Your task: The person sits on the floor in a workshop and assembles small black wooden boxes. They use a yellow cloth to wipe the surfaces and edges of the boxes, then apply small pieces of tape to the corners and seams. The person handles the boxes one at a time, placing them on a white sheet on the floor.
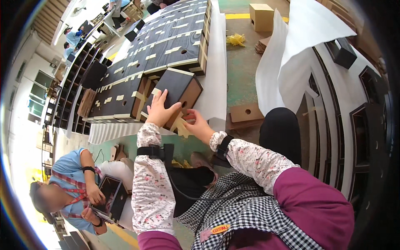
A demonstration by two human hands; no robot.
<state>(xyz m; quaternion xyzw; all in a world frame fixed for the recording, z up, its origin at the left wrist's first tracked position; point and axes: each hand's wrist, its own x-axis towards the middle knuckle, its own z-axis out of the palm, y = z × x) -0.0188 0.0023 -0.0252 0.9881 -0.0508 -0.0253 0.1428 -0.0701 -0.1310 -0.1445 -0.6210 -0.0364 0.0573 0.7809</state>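
In front of me a box (175, 89) with a black wood-grain top and brown side lies tilted against the near end of a large block of similar boxes. My left hand (159, 110) rests on the box's near end, fingers spread and thumb out toward the brown side. Beside it my right hand (200, 126) has thumb and fingers pinched at a crumpled strip of pale yellow masking tape (182, 127), which hangs at the box's near lower corner. A round hole shows in the brown side, close to my fingertips.
The taped block of black boxes (146, 58) stretches away on white foam sheeting (216, 62). On the left a seated co-worker (79, 183) handles a dark open box (111, 196). Brown boards (246, 112), a cardboard box (261, 17) and yellow scraps (236, 39) lie to the right.
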